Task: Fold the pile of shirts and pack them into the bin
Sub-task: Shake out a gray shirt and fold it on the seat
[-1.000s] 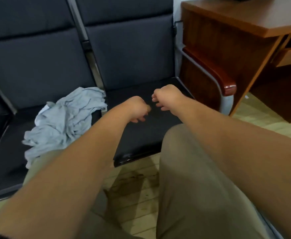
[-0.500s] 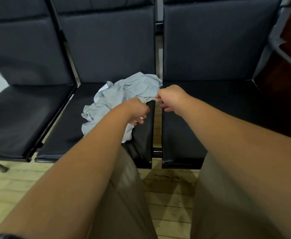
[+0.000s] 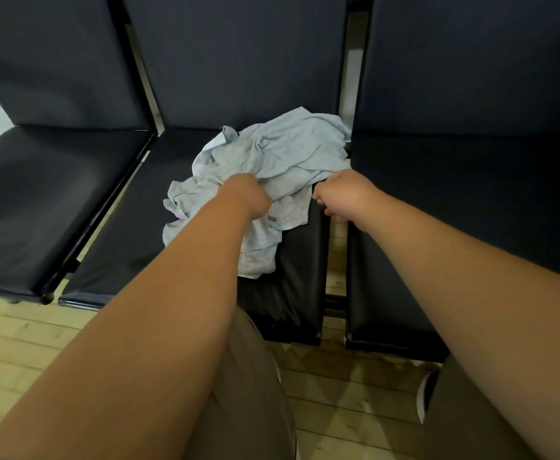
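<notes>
Three dark seats stand in a row, all cut off at the top of their backs. The left seat runs out of view at the left edge, and pale wall shows beside it. The tan floor lies under the seats' front edges. The mid seat carries the shirts, a crumpled pale blue pile on its right half that reaches from the backrest to about halfway to the front edge. How many shirts make up the pile is hard to make out, since the folds run together.

The left forearm crosses the near left part of the pile and hides the cloth under it. The left hand sits on the middle of the pile with its back up and fingers curled under. Its fingertips are hidden in the cloth, and folds gather at its knuckles, so it grips a bunch of the shirts.

The right hand hangs at the pile's right hem, above the gap between the mid seat and the right seat. Its fingers are curled, and the tips lie just beside the hem; I cannot tell if they pinch it. Khaki trousers fill the bottom between the arms, cut off by the lower edge
</notes>
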Available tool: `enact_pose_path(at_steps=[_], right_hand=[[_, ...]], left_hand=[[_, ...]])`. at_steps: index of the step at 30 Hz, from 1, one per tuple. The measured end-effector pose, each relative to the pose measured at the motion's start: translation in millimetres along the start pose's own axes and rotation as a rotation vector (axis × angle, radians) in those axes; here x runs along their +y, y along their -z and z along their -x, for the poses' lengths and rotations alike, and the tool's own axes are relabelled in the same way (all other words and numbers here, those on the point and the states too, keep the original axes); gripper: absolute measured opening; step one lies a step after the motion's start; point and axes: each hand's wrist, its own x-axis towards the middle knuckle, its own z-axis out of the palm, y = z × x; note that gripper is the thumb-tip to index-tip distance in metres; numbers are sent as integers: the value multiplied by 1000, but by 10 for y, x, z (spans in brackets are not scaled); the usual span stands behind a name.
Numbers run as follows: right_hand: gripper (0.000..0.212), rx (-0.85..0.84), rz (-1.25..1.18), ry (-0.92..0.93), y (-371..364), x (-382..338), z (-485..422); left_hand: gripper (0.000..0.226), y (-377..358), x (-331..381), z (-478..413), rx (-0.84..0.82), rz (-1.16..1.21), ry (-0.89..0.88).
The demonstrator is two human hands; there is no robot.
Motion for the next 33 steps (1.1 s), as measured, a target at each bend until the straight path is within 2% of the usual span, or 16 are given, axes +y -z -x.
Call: enact_pose_path(at_steps=[1,5,8,10,12,14,16,17,19,21,25,27,29,30,32,33], right_hand=[[28,-1,-7,-15,3,16,-27],[26,-17,-116,-57,9,-1,-50],[19,-93,-268,-43,9,-32,0],[21,-138,-361,-22,-1,-48,40],[39,-164,-465,-38,1,-60,64],[57,-177,-625,-73,6,-78,64],[63,-178,-801,-115,24,-99,82],[61,-173,-873,-132,28,-99,82],[55,-178,-961,-175,34,-95,98],[47,-159,-979,-206,27,-82,103],[34,-52,-900,-177,120,-80,159],[21,-40,-893,-161,202,-90,200],[27,-49,-887,-117,295,-130,275],[32,-57,-881,-92,333,-153,306],[35,-79,-857,-21,412,-212,404],[34,-71,-834,8,457,-232,450]], left_hand=[[17,8,-6,-28,51,61,22],[16,84,-39,-86,310,300,106],[24,157,-17,-32,349,622,75],[20,210,69,45,361,830,49],[18,275,173,177,289,1073,104],[43,281,224,297,33,1195,125],[47,229,239,332,-164,991,32],[40,199,242,355,-224,843,-39],[19,164,260,393,-327,641,-140],[16,166,277,420,-361,579,-177],[23,196,282,399,-107,687,-80],[44,211,253,357,-15,683,-129],[64,275,308,408,-44,674,-217],[61,315,370,452,-74,690,-216],[40,377,499,536,-158,756,-144],[39,390,522,564,-217,845,-125]])
